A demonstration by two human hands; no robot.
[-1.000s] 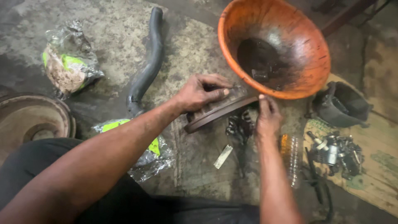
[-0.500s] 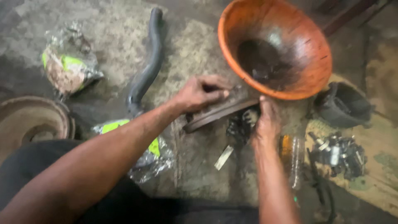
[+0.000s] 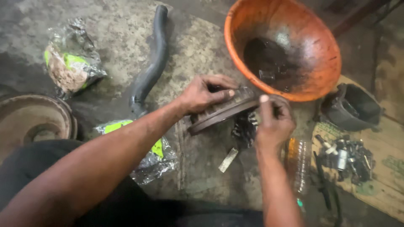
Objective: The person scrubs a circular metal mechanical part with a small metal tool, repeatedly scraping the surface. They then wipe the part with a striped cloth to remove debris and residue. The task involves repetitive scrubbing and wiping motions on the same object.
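Note:
Both my hands grip a dark, greasy curved metal part [image 3: 221, 112] held just above the concrete floor. My left hand [image 3: 205, 92] closes over its left and upper side, thumb along the top edge. At the part's right end my right hand [image 3: 273, 122] pinches it, thumb pointing up. The part sits just below the rim of a big orange bowl [image 3: 324, 46] with dark oily liquid in its bottom. A small black greasy piece [image 3: 245, 128] lies under the part, between my hands.
A black rubber hose [image 3: 152, 67] lies at the upper left. Two crinkled foil wrappers [image 3: 69, 63] [image 3: 158, 157] lie on the floor. A rusty round drum [image 3: 31, 122] is at the left. To the right are a black cup-shaped housing [image 3: 351, 107], a plastic bottle [image 3: 298, 162], and several small parts on cardboard [image 3: 347, 155].
Both hands keep their hold on the metal part. My right hand has shifted slightly along its right end; otherwise little has moved.

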